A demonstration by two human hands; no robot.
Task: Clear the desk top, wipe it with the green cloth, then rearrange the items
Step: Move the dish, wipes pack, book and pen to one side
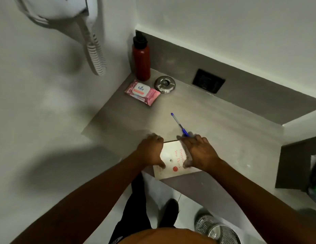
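A white book (pixel 171 161) with red lettering lies at the front edge of the grey desk top (pixel 215 117), partly over the edge. My left hand (pixel 151 150) grips its left side and my right hand (pixel 197 152) grips its right side. A blue pen (pixel 179 125) lies just beyond my right hand's fingers. In the far left corner stand a red bottle (pixel 141 60), a pink wipes pack (pixel 142 92) and a round metal dish (pixel 164 84). Something green (pixel 315 191) shows at the right edge, too cut off to identify.
A white wall hair dryer (pixel 65 13) with a coiled cord hangs at upper left. A black socket plate (pixel 208 81) sits in the desk's back panel. A metal mesh bin (pixel 217 228) stands on the floor by my feet.
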